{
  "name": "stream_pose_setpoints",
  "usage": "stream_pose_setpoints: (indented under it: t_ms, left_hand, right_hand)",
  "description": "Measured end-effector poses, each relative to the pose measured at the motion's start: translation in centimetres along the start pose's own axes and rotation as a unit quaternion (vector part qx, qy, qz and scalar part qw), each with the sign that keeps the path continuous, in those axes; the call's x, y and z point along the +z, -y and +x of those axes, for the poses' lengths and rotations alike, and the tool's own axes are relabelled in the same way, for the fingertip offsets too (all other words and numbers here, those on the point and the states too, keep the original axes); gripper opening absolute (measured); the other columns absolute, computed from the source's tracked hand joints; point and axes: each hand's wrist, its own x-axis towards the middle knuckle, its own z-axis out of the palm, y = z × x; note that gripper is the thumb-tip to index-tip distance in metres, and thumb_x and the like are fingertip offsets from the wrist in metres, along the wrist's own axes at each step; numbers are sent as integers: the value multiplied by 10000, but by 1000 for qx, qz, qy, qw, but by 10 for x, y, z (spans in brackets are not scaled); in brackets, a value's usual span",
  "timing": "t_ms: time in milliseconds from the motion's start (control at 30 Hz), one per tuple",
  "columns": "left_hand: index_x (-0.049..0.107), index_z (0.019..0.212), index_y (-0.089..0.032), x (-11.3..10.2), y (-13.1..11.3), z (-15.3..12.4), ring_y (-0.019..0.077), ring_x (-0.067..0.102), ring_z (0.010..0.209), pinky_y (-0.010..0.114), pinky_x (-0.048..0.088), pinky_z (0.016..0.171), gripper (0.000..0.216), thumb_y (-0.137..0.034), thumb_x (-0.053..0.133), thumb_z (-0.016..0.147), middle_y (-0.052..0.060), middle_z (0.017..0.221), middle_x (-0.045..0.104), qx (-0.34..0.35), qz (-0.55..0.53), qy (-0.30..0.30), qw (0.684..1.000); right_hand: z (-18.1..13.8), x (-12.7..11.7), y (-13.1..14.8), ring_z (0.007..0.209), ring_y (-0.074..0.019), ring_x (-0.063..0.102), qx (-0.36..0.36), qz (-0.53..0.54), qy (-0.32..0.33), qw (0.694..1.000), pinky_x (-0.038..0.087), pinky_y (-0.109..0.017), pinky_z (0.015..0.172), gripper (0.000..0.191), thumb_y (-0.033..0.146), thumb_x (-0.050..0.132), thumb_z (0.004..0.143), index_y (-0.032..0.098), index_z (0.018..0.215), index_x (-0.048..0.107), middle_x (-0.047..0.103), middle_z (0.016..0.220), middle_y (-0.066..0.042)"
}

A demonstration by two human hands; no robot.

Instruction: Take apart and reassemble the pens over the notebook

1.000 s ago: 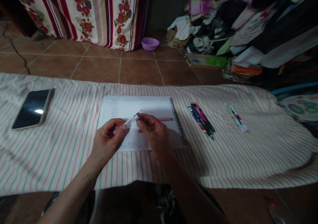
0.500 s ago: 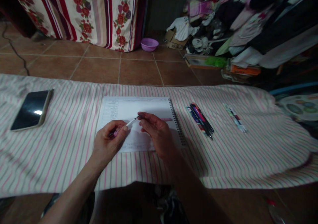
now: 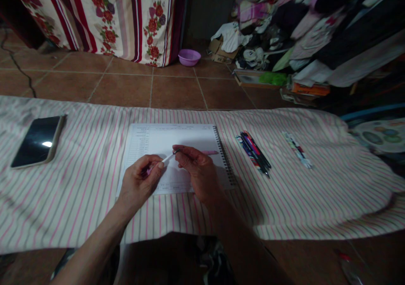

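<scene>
My left hand [image 3: 142, 177] is closed on a slim white pen refill [image 3: 167, 157], which slants up to the right. A bit of pink shows inside the same palm. The thumb and fingers of my right hand [image 3: 198, 167] pinch the refill's dark tip; any small part there is too fine to make out. A pink pen barrel [image 3: 211, 152] shows beyond the right fingers; I cannot tell whether it is held or lies on the page. Both hands are over an open spiral notebook [image 3: 142, 137] with printed lines along its left side.
Several pens [image 3: 255, 154] lie in a bunch right of the notebook, with more slim pens or refills [image 3: 297, 150] farther right. A phone [image 3: 38, 141] rests at the left on the striped cloth [image 3: 95, 171]. Beyond are a purple basin [image 3: 189, 57] and piled clothes.
My right fingertips have closed in on the refill's tip and moved slightly down and left. My left hand keeps its hold, and the view has shifted a little.
</scene>
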Motion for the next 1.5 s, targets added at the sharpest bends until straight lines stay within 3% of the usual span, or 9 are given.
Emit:
stream_pose_setpoints:
  t_ms: [433, 1000, 1500]
  left_hand:
    - [612, 824, -196, 0, 3, 0, 81, 443, 515, 197, 365, 476, 203, -398, 614, 820, -35, 618, 531, 5, 3, 14, 1000]
    - [623, 812, -191, -1, 0, 1, 98, 474, 533, 204, 383, 484, 201, -391, 608, 812, -16, 636, 567, 8, 24, 9, 1000]
    - [626, 806, -187, 0, -2, 0, 96, 468, 524, 207, 386, 487, 203, -390, 609, 811, -16, 638, 569, 1, 21, 4, 1000]
  right_hand:
    - [0, 0, 0, 619, -101, 486, -3, -31, -18, 999, 408, -233, 612, 206, 347, 723, 669, 244, 843, 765, 665, 697, 11]
    - [-1, -1, 1, 577, -94, 455, -31, -85, 8, 996, 363, -219, 548, 204, 347, 687, 697, 227, 845, 761, 625, 640, 25]
    - [0, -2, -2, 611, -95, 494, -31, -68, 22, 997, 392, -220, 589, 182, 327, 690, 706, 238, 847, 763, 659, 685, 20]
